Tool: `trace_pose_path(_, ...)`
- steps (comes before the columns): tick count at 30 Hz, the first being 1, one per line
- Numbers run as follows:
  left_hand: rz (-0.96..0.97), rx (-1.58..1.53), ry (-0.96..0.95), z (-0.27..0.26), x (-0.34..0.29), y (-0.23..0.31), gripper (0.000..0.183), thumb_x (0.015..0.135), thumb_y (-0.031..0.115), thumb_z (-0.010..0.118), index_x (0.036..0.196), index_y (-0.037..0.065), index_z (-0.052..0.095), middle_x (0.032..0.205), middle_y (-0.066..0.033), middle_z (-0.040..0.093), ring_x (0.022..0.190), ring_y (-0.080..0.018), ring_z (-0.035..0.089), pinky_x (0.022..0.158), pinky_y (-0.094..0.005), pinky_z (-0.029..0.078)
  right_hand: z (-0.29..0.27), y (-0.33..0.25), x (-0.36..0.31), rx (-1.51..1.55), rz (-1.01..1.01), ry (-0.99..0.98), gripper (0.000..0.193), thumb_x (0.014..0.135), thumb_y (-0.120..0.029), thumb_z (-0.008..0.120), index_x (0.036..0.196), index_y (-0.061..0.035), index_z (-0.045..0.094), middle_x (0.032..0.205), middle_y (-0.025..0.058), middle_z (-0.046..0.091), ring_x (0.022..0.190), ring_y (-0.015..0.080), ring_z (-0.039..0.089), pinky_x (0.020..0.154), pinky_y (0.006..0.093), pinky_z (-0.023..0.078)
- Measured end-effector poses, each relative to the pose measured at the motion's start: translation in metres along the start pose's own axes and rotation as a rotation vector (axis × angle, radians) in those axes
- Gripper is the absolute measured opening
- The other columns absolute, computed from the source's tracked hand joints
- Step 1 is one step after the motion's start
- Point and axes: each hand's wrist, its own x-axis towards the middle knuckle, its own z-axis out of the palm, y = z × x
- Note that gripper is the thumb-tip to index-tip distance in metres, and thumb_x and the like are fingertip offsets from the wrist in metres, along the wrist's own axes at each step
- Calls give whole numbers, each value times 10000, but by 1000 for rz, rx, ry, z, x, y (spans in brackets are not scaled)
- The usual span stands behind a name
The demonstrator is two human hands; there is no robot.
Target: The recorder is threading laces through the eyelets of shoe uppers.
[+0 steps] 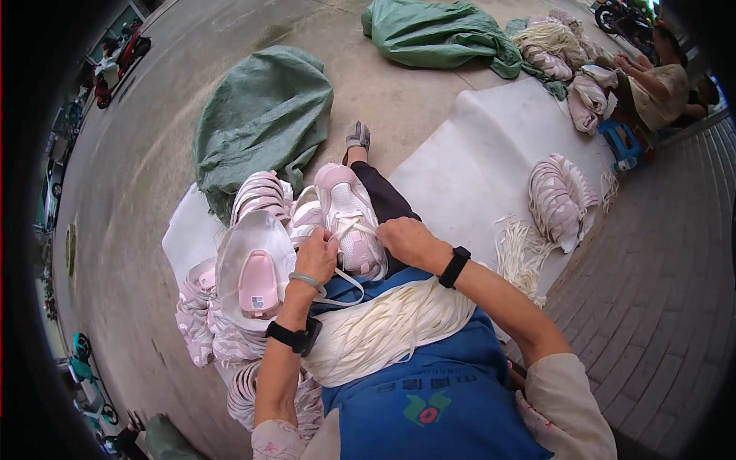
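A pink and white shoe upper (351,195) rests on my lap, its toe pointing away from me. White shoelace (353,225) crosses over its tongue. On its left side my left hand (317,255) pinches one part of the lace, and a loose length loops down below that hand. My right hand (415,241) is closed on the lace at the right side, its fingertips partly hidden. A thick bundle of cream laces (391,326) lies across my blue apron (414,383).
Left of my lap are stacked pink uppers (264,193) and a white-lined piece with a pink insole (259,282). Green sacks (264,107) lie ahead. On the white sheet (479,146) at right are more uppers (558,201) and loose laces (517,249). Another person (659,88) sits far right.
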Motion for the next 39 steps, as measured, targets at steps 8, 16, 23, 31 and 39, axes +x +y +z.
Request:
trace_pose_path(8, 26, 14, -27, -43, 3, -14, 233, 836, 237, 555, 853, 12, 613, 780, -198, 615, 715, -340, 589, 663, -379, 455, -7, -8, -10, -39, -30, -16, 131, 758, -109, 525, 698, -14, 593, 675, 210, 605, 654, 372, 618, 593, 458, 503)
trace_pose_path(16, 16, -339, -120, -75, -4, -27, 346, 856, 345, 570, 802, 8, 630, 648, -48, 549, 589, -144, 460, 547, -302, 382, -6, 20, -1, -96, -192, 34, 159, 775, -137, 506, 691, -19, 574, 682, 181, 609, 666, 354, 608, 603, 423, 491)
trace_pose_path(23, 56, 325, 62, -68, -21, -25, 280, 831, 260, 549, 755, -3, 608, 661, -212, 586, 648, -373, 569, 641, -424, 445, -37, 29, 6, 459, 337, -196, 235, 732, -193, 502, 747, -24, 665, 634, 143, 598, 568, 258, 564, 561, 336, 441)
trace_pose_path(31, 109, 267, 190, -66, -17, -3, 175, 821, 165, 552, 928, 29, 585, 976, -184, 591, 885, -350, 580, 760, -414, 451, -41, 24, 5, 357, 399, -322, 203, 729, -148, 502, 678, -31, 660, 507, 99, 572, 382, 207, 534, 469, 317, 474)
trace_pose_path(39, 148, 159, 22, -8, 7, -2, 298, 803, 234, 507, 973, -10, 495, 763, -222, 601, 722, -397, 582, 678, -463, 447, -43, 14, -10, 691, 397, -358, 229, 753, -156, 455, 661, -12, 607, 527, 59, 561, 389, 135, 486, 382, 277, 386)
